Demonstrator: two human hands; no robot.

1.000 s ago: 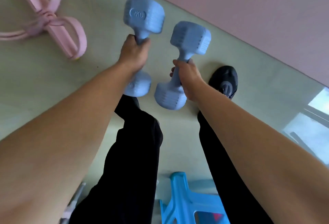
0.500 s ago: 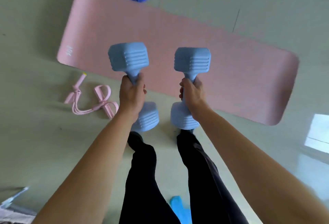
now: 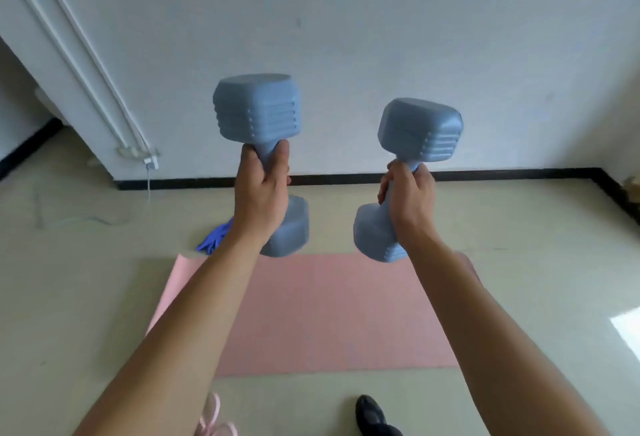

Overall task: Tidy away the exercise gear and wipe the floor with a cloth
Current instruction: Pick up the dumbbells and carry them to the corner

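Both dumbbells are up off the floor (image 3: 69, 279), one in each hand, in front of the wall (image 3: 381, 20).

On my feed the left hand (image 3: 261, 200) is wrapped tight round the handle of the left dumbbell (image 3: 256, 110), which stands upright; its lower head is blurred and partly behind the wrist. The right hand (image 3: 410, 200) grasps the right dumbbell (image 3: 420, 130), which is tilted a little, and its fingers hide nearly all of the handle. Below them the pink mat (image 3: 329, 311) lies flat on the floor, both side edges crossed by the forearms. A blue cloth (image 3: 216, 240) sits crumpled at the mat's far left corner, mostly hidden behind the left forearm. At the bottom edge a pink strap (image 3: 213, 415) and a black shoe (image 3: 370, 415) are cut off; I cannot make out the strap's shape.
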